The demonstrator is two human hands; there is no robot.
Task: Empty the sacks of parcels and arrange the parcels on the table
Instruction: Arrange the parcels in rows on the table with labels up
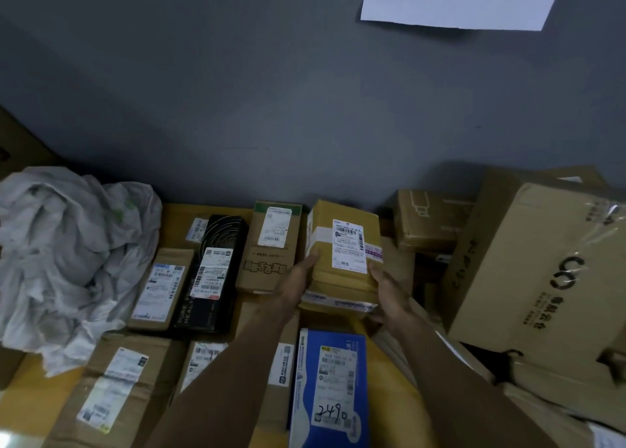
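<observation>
The tan parcel [345,244] sits just beyond the blue parcel [330,386], toward the wall, on top of a flatter packet [338,300]. Both hands have it. The left hand [298,278] presses its left face with fingers laid along the side, and the right hand [389,291] cups its near right corner, so the grip is a two-sided clamp, fingers only partly curled. The parcel's long axis runs away from the person, parallel to the green-topped carton [271,247] beyond and left of the blue parcel. Neither hand is clearly nearer. Any squaring-up probably means sliding it along that axis. The emptied sack [67,251] lies well left of the blue parcel on the table [34,390].
</observation>
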